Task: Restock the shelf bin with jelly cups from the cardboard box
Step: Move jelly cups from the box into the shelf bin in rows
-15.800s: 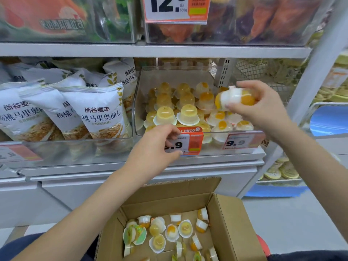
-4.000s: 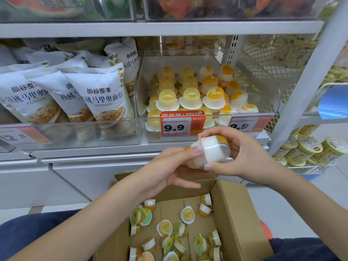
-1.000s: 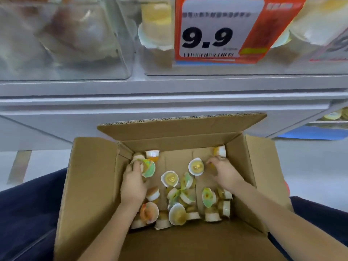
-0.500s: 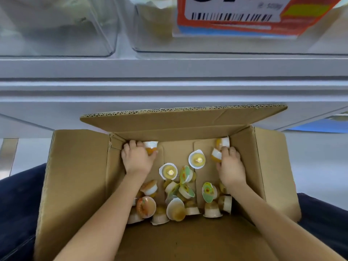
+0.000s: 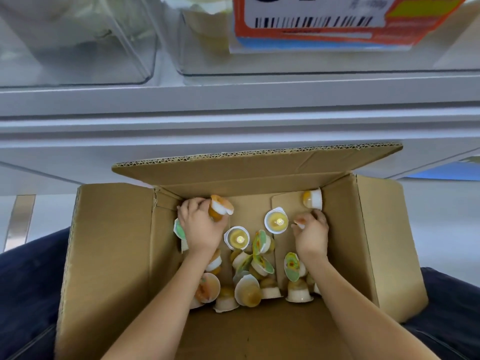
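Note:
Both my hands are down inside the open cardboard box [image 5: 111, 242], which rests on my lap. My left hand [image 5: 201, 227] grips an orange jelly cup [image 5: 220, 207] near the box's far left corner. My right hand [image 5: 311, 233] curls round another jelly cup [image 5: 300, 224], of which only an edge shows. Several loose jelly cups [image 5: 249, 266] lie scattered on the box floor, and one jelly cup [image 5: 313, 198] lies in the far right corner. The clear shelf bin [image 5: 207, 63] shows only its lower front at the top of the view.
A white shelf edge [image 5: 233, 100] runs across above the box. An orange price tag [image 5: 324, 22] hangs on the bin's front. A second clear bin [image 5: 78, 48] stands to the left. The box's far flap [image 5: 254, 162] stands open toward the shelf.
Both hands have closed on cups since half a second ago: the left lifted an orange cup at the far left, the right took one near the far right. The camera dipped closer to the box.

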The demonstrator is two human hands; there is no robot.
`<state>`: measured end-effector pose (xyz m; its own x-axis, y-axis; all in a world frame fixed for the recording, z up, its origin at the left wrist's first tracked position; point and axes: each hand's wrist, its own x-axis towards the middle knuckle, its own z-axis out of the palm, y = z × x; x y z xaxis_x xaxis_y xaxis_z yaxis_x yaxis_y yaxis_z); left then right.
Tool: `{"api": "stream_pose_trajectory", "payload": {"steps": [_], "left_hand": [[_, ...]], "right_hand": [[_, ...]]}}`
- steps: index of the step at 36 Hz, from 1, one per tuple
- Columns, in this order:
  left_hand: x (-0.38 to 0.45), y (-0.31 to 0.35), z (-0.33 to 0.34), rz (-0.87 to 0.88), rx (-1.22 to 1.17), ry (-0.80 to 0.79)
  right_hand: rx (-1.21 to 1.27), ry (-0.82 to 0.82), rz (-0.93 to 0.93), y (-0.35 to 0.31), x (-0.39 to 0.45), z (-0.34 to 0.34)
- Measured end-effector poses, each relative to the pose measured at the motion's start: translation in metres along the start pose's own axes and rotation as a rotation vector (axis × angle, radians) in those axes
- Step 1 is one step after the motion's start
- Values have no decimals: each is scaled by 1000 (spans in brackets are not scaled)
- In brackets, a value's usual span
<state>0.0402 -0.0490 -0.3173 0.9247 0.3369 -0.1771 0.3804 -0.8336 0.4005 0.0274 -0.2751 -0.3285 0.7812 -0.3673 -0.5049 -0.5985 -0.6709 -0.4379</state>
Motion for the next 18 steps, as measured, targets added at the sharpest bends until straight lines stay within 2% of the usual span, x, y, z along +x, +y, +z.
{"api": "stream_pose_trajectory", "payload": {"steps": [3,5,8,14,18], "left_hand": [[-17,5,-12,144,-112,54],[-25,11,-17,156,-221,12],[-30,15,-18,159,-355,-74],[-34,40,-41,76,-565,-308],[-30,61,-61,23,-652,-387]], "right_hand": [[32,1,71,-2,-6,4],[35,46,143,-3,-13,5],[192,89,195,-2,-22,-1],[382,129,-77,-16,-40,-35],[439,45,-268,-42,-56,-73]]}}
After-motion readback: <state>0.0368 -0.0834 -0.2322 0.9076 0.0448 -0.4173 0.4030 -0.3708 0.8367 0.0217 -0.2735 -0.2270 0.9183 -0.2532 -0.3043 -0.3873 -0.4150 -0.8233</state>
